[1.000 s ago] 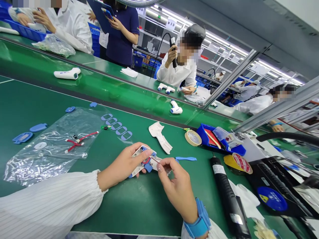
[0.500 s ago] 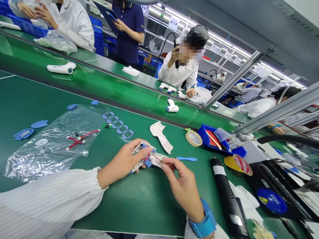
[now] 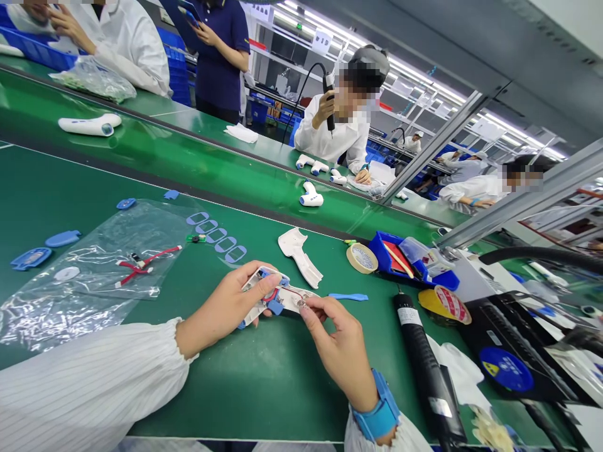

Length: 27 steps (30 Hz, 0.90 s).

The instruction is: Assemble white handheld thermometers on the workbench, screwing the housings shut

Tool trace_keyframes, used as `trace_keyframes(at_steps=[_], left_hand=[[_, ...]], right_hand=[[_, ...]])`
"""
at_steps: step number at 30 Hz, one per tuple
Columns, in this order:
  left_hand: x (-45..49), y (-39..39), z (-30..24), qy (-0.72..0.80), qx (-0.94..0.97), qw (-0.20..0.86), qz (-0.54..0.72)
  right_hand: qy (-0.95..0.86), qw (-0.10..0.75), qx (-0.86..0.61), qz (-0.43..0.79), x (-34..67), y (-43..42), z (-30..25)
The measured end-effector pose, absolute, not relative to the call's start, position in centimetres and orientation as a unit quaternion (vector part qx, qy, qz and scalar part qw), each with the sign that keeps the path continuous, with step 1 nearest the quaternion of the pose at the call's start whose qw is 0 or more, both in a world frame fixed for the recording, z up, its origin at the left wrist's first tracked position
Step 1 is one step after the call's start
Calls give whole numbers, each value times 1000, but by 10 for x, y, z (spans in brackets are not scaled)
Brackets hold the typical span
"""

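Note:
My left hand (image 3: 235, 295) is closed around the head end of a white thermometer housing half (image 3: 293, 296), its open inner side facing up. Blue plastic parts (image 3: 276, 306) and a red wire sit inside it. At the handle end, my right hand (image 3: 336, 333) pinches a small metal piece (image 3: 302, 303), whose exact kind is partly hidden by the fingertips. A blue wrist strap (image 3: 378, 411) is on the right wrist. Just beyond the hands lies another white housing half (image 3: 299, 256), with a blue pry tool (image 3: 348, 297) near it.
A clear plastic bag (image 3: 94, 263) with red wires lies left, beside blue covers (image 3: 31, 258) and thin blue frames (image 3: 217, 235). At right are a tape roll (image 3: 362, 258), a blue bin (image 3: 384, 263) and a black electric screwdriver (image 3: 421, 361). Finished-looking thermometers (image 3: 89, 125) rest on the green conveyor (image 3: 198, 166).
My right fingers have shifted slightly at the handle end, where the small metal piece now shows. The conveyor thermometers have moved left. A co-worker across has lowered the hand-held screwdriver slightly.

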State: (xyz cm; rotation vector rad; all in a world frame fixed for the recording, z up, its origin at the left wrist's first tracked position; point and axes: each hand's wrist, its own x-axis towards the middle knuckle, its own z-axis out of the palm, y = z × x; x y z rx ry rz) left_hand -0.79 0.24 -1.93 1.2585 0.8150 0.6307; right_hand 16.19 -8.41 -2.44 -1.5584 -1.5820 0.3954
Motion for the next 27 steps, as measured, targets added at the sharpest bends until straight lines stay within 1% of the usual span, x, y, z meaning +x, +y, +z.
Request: trace_keyframes(at_steps=[4,11,20,27], left_hand=[[-8,2,-20,366,563,687,279],[-9,0,-20,359,564,691,275],[-8,1,-19,356,566,693,271],[-9,2,-20,347,586,681,269]], right_hand=[[-638,426,-625,145,163,-84,-26],[-638,433,-631,84,165,-84,-30],[-625,445,-636,83,165,-83,-29],[-627,433,-638,118,169,-80,-27]])
